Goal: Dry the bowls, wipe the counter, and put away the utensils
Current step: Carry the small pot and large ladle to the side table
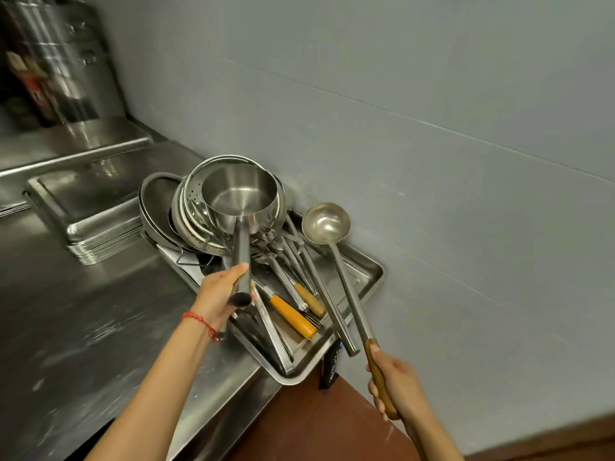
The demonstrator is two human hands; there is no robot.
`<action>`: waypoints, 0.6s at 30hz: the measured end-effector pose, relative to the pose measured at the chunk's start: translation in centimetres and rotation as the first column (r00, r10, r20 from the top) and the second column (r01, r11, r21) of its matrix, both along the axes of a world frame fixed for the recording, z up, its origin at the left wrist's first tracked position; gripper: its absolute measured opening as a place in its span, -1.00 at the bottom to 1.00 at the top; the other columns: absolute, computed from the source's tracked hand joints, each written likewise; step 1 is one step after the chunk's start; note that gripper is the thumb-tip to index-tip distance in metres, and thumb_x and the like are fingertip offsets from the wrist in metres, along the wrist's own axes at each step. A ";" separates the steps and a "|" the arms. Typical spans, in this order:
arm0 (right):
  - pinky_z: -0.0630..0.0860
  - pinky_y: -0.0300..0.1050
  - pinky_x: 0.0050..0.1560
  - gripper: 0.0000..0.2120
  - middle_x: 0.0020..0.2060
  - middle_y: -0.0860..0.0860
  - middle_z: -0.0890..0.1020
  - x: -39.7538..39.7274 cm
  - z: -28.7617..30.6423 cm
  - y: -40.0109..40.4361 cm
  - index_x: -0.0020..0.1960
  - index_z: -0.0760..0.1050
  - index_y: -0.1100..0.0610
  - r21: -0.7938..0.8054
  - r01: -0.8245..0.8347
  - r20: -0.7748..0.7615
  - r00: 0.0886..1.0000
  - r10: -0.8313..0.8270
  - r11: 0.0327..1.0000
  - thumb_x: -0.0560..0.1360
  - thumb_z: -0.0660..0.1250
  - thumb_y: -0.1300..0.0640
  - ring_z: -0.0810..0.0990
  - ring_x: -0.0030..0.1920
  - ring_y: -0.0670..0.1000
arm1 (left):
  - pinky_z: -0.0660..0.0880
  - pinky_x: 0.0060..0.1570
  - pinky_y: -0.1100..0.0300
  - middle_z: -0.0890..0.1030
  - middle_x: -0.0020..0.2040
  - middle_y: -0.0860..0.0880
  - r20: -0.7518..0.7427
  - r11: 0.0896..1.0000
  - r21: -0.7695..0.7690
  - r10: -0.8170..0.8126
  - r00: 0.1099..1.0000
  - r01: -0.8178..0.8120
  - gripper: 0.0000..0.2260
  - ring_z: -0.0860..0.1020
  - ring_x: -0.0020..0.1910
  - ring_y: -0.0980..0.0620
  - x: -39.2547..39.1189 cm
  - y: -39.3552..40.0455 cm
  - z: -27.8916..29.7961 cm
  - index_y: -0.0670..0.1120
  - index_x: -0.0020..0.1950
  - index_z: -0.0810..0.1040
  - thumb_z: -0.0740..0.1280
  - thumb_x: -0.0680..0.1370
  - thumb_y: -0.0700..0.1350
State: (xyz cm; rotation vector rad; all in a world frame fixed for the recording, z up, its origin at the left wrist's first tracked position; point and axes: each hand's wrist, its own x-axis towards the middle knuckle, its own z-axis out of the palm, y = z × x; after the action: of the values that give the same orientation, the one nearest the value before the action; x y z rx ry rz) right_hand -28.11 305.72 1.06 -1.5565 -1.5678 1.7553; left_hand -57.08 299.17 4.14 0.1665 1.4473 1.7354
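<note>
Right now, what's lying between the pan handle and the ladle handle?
In the head view, between the pan handle and the ladle handle lie utensils in the tray, including two orange-handled ones.

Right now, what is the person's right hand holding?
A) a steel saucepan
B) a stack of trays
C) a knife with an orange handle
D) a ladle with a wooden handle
D: the right hand grips the wooden handle of the ladle, while the left hand holds the saucepan.

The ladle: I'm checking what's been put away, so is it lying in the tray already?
No, the right hand grips the ladle by its wooden handle, holding it raised above the tray.
</note>
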 end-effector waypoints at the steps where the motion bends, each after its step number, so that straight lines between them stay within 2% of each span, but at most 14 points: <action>1: 0.35 -0.23 -0.63 -0.55 -0.58 0.09 0.47 0.0 -0.1 0.6 -0.15 0.47 0.30 0.009 -0.008 0.014 1.000 0.007 1.000 0.55 0.17 -0.11 0.38 -0.66 0.02 | 0.53 -0.45 0.20 0.52 -0.25 -0.18 -0.003 1.000 -0.012 0.007 1.000 -0.007 -0.78 0.53 -0.44 0.01 -0.4 0.7 -0.1 -0.33 -0.04 0.51 0.33 0.50 -0.15; 3: 0.34 -0.23 -0.62 -0.53 -0.57 0.09 0.47 0.0 -0.2 1.6 -0.13 0.48 0.32 0.022 -0.028 0.046 0.999 0.027 0.999 0.54 0.17 -0.12 0.39 -0.66 0.02 | 0.50 -0.36 0.16 0.53 -0.27 -0.16 0.011 0.999 -0.017 0.032 0.999 -0.031 -0.81 0.51 -0.39 -0.01 -1.1 1.8 -0.2 -0.30 -0.08 0.52 0.34 0.49 -0.15; 8: 0.27 -0.29 -0.66 -0.56 -0.60 0.08 0.46 0.1 -0.6 3.4 -0.20 0.47 0.29 0.080 -0.065 0.096 0.994 0.057 0.995 0.55 0.17 -0.10 0.37 -0.69 0.01 | 0.52 -0.52 0.29 0.49 -0.31 -0.14 0.025 0.995 -0.034 0.096 0.995 -0.095 -0.86 0.48 -0.43 0.03 -2.6 4.0 0.0 -0.27 -0.08 0.50 0.31 0.51 -0.18; 11: 0.26 -0.27 -0.66 -0.57 -0.59 0.08 0.47 0.4 -1.2 4.1 -0.26 0.44 0.24 0.133 -0.081 0.131 0.989 0.064 0.988 0.54 0.17 -0.11 0.36 -0.69 0.02 | 0.51 -0.54 0.32 0.47 -0.27 -0.14 0.035 0.994 -0.043 0.099 0.994 -0.098 -0.86 0.46 -0.36 0.01 -3.5 5.1 0.1 -0.27 -0.10 0.48 0.30 0.52 -0.18; 14: 0.26 -0.26 -0.65 -0.59 -0.63 0.04 0.45 0.9 -1.9 4.6 -0.35 0.38 0.15 0.199 -0.085 0.165 0.985 0.052 0.976 0.53 0.19 -0.11 0.36 -0.68 0.02 | 0.52 -0.54 0.31 0.49 -0.24 -0.14 0.023 0.991 -0.076 0.114 0.993 -0.112 -0.83 0.48 -0.33 0.02 -4.4 6.2 0.1 -0.28 -0.02 0.47 0.32 0.51 -0.17; 16: 0.28 -0.25 -0.63 -0.59 -0.67 0.01 0.44 1.4 -2.4 4.9 -0.37 0.37 0.15 0.238 -0.102 0.198 0.979 0.055 0.966 0.52 0.21 -0.10 0.37 -0.69 0.02 | 0.52 -0.54 0.31 0.49 -0.22 -0.14 0.012 0.988 -0.098 0.124 0.992 -0.122 -0.83 0.50 -0.31 0.02 -5.0 6.8 0.0 -0.27 -0.05 0.48 0.34 0.50 -0.17; 18: 0.30 -0.25 -0.64 -0.59 -0.68 0.02 0.45 1.8 -2.9 5.0 -0.37 0.40 0.17 0.247 -0.116 0.211 0.975 0.063 0.962 0.52 0.23 -0.10 0.37 -0.69 0.01 | 0.52 -0.54 0.31 0.49 -0.20 -0.14 0.001 0.986 -0.114 0.119 0.993 -0.118 -0.79 0.50 -0.29 0.02 -5.5 7.3 -0.1 -0.27 0.02 0.47 0.35 0.49 -0.16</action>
State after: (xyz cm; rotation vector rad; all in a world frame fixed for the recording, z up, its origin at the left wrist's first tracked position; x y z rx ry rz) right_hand -26.31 310.73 -1.83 -1.5941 -1.9058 1.4007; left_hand -62.63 306.44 4.02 0.0125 1.5737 1.7403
